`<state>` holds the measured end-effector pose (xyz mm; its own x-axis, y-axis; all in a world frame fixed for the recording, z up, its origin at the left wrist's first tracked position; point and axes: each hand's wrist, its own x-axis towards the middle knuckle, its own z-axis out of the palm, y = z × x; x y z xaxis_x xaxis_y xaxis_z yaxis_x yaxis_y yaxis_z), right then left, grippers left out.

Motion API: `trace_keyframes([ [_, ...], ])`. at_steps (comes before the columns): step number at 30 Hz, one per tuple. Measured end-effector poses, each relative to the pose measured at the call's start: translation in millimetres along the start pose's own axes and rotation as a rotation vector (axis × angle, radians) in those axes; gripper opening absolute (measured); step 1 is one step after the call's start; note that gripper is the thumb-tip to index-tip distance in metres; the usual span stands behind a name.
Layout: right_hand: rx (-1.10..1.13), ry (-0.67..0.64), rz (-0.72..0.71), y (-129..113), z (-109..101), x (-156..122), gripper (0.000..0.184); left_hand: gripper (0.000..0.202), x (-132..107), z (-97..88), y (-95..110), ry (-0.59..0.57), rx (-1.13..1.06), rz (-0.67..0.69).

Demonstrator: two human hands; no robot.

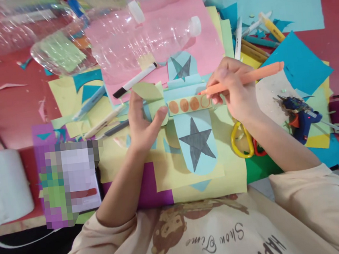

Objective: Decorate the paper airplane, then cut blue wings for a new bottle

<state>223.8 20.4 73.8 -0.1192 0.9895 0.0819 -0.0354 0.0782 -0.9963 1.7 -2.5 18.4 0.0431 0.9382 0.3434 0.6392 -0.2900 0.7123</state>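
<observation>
An orange marker (246,77) is gripped in my right hand (234,90), its tip close to the right end of a pale strip (181,110). Three filled orange circles and one outlined circle show on that strip. The strip lies across a light blue paper piece (200,166) with rounded ends, which bears a dark star (195,142) below and another dark star (182,67) above. My left hand (144,121) holds the left side of the paper craft, thumb on top near a pale green flap (149,92); its other fingers are partly hidden.
Clear plastic bottles (145,40) lie at the back on pink paper (202,8). A black-and-white marker (136,80) rests behind my left hand. To the right are yellow-handled scissors (243,151), a blue glue gun (304,123) and several pens (258,49). A phone (82,180) is at left.
</observation>
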Motion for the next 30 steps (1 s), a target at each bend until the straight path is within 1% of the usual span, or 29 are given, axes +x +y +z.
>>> trace_keyframes([
  [2, 0.06, 0.044, -0.001, -2, -1, 1, 0.047, 0.046, 1, 0.7, -1, -0.002, -0.015, -0.026],
  [4, 0.055, 0.094, 0.013, -5, -3, 3, 0.056, 0.042, 2, 1.3, -3, -0.008, -0.009, -0.033],
  [5, 0.04, 0.111, 0.017, -6, -5, 4, 0.056, 0.04, 2, 1.4, -4, -0.009, -0.002, -0.029],
  [7, 0.008, 0.107, -0.002, -8, -8, 6, 0.044, 0.037, 2, 1.0, -6, 0.008, 0.003, -0.023],
  [10, -0.037, 0.014, -0.032, -10, -12, 9, 0.025, 0.035, 2, -1.0, -5, 0.037, -0.021, -0.046],
  [13, -0.076, -0.062, -0.018, -13, -13, 9, 0.018, 0.035, 1, -3.2, -3, 0.049, -0.061, -0.091],
  [15, -0.115, -0.075, 0.022, -15, -11, 6, 0.018, 0.033, 0, -3.2, -2, 0.064, -0.08, -0.116],
  [18, -0.175, -0.07, 0.068, -16, -6, -1, 0.021, 0.029, 0, -0.3, -1, 0.112, -0.095, -0.113],
  [22, -0.214, -0.004, 0.01, -11, -3, -7, 0.032, 0.032, 1, 5.4, -1, 0.193, -0.115, -0.108],
  [25, -0.267, 0.02, -0.001, -5, -5, -8, 0.036, 0.033, 1, 7.2, -3, 0.196, -0.131, -0.085],
  [30, -0.296, 0.011, -0.028, 1, -6, -6, 0.035, 0.032, 1, 6.3, -7, 0.195, -0.156, -0.055],
])
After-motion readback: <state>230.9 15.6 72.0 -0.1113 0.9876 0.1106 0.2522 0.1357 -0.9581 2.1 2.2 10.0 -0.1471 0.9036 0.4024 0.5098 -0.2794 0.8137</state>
